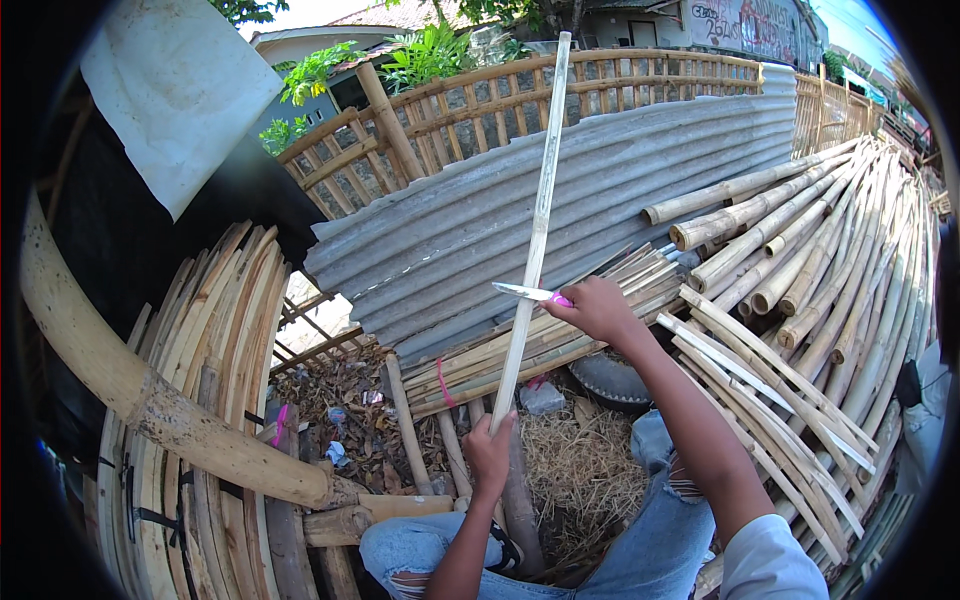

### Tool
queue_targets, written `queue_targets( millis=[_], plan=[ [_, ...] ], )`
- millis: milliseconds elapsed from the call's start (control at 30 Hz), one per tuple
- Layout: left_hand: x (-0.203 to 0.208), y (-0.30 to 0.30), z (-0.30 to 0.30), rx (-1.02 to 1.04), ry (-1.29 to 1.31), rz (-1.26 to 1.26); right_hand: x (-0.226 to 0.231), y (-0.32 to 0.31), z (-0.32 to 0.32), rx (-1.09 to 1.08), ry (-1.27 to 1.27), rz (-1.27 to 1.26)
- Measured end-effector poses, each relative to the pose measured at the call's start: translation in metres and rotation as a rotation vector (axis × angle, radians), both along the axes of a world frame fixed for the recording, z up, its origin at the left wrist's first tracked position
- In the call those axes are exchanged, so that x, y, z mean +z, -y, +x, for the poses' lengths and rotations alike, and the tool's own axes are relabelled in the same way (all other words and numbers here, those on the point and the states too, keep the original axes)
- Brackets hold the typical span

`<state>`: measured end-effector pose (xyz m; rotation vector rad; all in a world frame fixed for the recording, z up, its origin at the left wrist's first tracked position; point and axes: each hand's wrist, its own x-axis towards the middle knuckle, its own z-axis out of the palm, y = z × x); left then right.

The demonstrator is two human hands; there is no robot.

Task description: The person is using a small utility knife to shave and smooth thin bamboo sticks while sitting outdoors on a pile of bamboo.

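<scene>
A long split bamboo strip stands nearly upright before me, leaning a little to the right at its top. My left hand is closed round its lower end, above my knee. In my right hand is a knife with a pink handle. Its blade points left and lies across the strip around mid-length. Whether the edge bites into the bamboo I cannot tell. Beneath my hands, pale shavings cover the ground between my legs.
A bundle of bamboo strips lies just ahead, before corrugated sheeting. Whole bamboo poles and loose split strips are heaped at right. On the left, a thick bamboo pole crosses in front of stacked slats.
</scene>
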<state>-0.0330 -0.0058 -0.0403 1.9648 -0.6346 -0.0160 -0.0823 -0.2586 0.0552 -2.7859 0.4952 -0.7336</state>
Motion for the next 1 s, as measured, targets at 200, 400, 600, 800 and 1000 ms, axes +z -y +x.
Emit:
queue_targets(
  millis=[200, 400, 600, 800, 1000],
  plan=[
    [-0.015, 0.001, 0.003, -0.008, -0.026, -0.033, 0.007, 0.018, 0.005, -0.21, 0.096, 0.059],
    [-0.019, -0.002, 0.005, 0.013, 0.011, 0.008, -0.007, 0.015, 0.007, -0.101, 0.03, -0.088],
    [-0.019, -0.002, 0.002, -0.004, 0.028, 0.041, 0.0, 0.033, 0.006, -0.283, 0.112, 0.075],
    [-0.015, 0.001, 0.003, -0.011, 0.044, 0.029, 0.001, 0.037, 0.006, -0.211, 0.02, 0.095],
    [-0.019, -0.002, 0.004, 0.023, 0.076, 0.082, -0.002, 0.029, 0.003, -0.068, -0.04, 0.108]
  ],
)
